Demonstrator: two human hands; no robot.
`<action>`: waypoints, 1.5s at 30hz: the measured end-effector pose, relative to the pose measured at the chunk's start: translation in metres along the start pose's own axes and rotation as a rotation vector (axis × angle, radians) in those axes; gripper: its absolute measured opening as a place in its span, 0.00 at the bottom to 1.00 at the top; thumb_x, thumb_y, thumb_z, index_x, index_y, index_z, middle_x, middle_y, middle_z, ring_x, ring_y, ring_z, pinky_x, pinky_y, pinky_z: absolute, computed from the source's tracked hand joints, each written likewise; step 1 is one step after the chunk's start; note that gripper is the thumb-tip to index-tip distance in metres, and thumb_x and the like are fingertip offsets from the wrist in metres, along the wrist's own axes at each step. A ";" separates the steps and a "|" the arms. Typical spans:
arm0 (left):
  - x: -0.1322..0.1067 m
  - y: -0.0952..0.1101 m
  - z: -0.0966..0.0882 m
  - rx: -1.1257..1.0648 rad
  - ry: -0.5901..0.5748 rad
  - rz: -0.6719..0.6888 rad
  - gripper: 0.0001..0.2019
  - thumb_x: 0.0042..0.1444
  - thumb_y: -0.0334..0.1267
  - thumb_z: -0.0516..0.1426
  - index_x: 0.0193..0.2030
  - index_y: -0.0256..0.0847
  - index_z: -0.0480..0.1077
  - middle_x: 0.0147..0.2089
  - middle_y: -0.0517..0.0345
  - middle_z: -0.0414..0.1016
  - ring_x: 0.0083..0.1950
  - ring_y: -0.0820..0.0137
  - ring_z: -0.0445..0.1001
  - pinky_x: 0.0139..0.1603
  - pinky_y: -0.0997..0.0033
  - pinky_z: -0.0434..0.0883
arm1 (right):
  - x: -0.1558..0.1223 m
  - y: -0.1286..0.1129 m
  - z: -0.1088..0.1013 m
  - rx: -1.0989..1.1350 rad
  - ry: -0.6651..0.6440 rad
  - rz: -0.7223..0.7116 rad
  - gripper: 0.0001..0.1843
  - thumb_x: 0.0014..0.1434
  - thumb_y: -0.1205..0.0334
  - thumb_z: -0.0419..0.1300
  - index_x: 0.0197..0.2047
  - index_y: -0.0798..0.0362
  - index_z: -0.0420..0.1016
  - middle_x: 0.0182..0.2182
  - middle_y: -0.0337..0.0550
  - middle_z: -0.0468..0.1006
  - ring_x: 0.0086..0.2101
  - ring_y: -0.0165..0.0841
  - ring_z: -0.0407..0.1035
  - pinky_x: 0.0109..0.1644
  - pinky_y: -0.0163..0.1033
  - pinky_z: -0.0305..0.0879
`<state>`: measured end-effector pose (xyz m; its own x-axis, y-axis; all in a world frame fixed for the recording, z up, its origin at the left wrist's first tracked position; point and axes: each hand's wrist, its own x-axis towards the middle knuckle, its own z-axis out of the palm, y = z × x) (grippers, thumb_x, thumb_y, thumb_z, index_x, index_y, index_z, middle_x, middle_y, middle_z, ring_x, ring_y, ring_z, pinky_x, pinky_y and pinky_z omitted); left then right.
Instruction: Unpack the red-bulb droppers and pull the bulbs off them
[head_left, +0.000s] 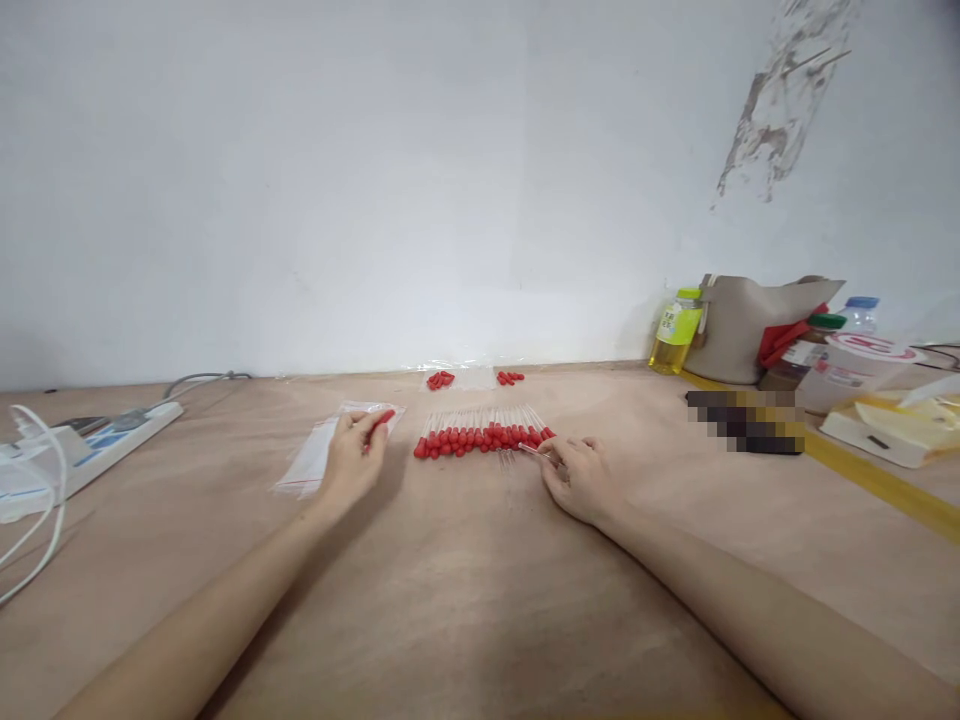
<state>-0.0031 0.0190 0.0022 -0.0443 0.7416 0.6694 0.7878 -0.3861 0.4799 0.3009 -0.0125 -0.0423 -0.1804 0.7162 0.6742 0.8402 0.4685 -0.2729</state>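
My left hand [354,452] pinches a small red rubber bulb [384,417] over the right edge of some clear zip bags [309,452]. Between the fingers of my right hand [581,478] is a thin clear dropper tube [531,450], its free end pointing left. A row of droppers with red bulbs [480,437] lies between my hands, bulbs toward me and clear tubes toward the wall. Just in front of that row are a few loose clear tubes [507,461], near my right hand.
Two clusters of loose red bulbs [440,380] lie on clear plastic by the wall. A white power strip [124,440] with cables is at left. At right stand a yellow-green bottle [675,333], a grey bag [731,330], a lidded tub [851,372] and a tissue pack [892,425].
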 end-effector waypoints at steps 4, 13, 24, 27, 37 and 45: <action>0.022 -0.034 -0.019 0.040 -0.123 -0.318 0.18 0.47 0.45 0.53 0.44 0.40 0.69 0.33 0.58 0.71 0.30 0.70 0.71 0.29 0.73 0.67 | 0.000 -0.001 0.001 -0.065 -0.037 -0.054 0.06 0.52 0.68 0.51 0.30 0.53 0.69 0.22 0.37 0.74 0.27 0.29 0.66 0.43 0.39 0.46; 0.021 -0.064 -0.022 0.147 -0.309 -0.285 0.21 0.42 0.53 0.55 0.37 0.39 0.69 0.30 0.57 0.72 0.30 0.68 0.69 0.29 0.71 0.65 | -0.001 -0.014 0.003 -0.094 -0.069 -0.159 0.10 0.57 0.60 0.51 0.33 0.50 0.74 0.27 0.41 0.75 0.32 0.31 0.64 0.44 0.41 0.46; 0.018 -0.053 -0.024 0.235 -0.320 -0.172 0.16 0.49 0.52 0.51 0.32 0.42 0.71 0.33 0.59 0.74 0.31 0.68 0.69 0.31 0.71 0.64 | 0.000 -0.019 -0.007 -0.108 -0.198 -0.225 0.24 0.53 0.42 0.51 0.42 0.51 0.72 0.35 0.45 0.72 0.37 0.36 0.62 0.47 0.45 0.48; 0.013 -0.041 -0.022 0.339 -0.241 -0.023 0.16 0.50 0.51 0.50 0.33 0.43 0.72 0.37 0.57 0.73 0.40 0.64 0.69 0.39 0.69 0.64 | 0.001 -0.019 -0.007 -0.110 -0.219 -0.225 0.24 0.53 0.42 0.51 0.43 0.51 0.72 0.36 0.45 0.72 0.37 0.36 0.62 0.47 0.46 0.48; 0.017 -0.019 0.004 0.388 -0.534 0.312 0.14 0.52 0.44 0.50 0.43 0.48 0.71 0.45 0.53 0.69 0.48 0.60 0.65 0.48 0.59 0.60 | 0.002 -0.020 -0.009 -0.097 -0.251 -0.216 0.26 0.52 0.40 0.50 0.45 0.50 0.71 0.37 0.44 0.72 0.39 0.37 0.61 0.47 0.46 0.49; 0.036 -0.023 -0.003 0.289 -0.620 0.215 0.14 0.51 0.45 0.48 0.35 0.43 0.71 0.36 0.54 0.74 0.38 0.65 0.71 0.39 0.69 0.65 | 0.001 -0.018 -0.007 -0.077 -0.222 -0.211 0.26 0.52 0.40 0.51 0.45 0.50 0.71 0.37 0.46 0.71 0.39 0.37 0.62 0.47 0.46 0.49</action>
<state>-0.0249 0.0529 0.0167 0.4197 0.8738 0.2456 0.8750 -0.4615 0.1465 0.2895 -0.0235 -0.0316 -0.4549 0.7070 0.5414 0.8071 0.5843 -0.0848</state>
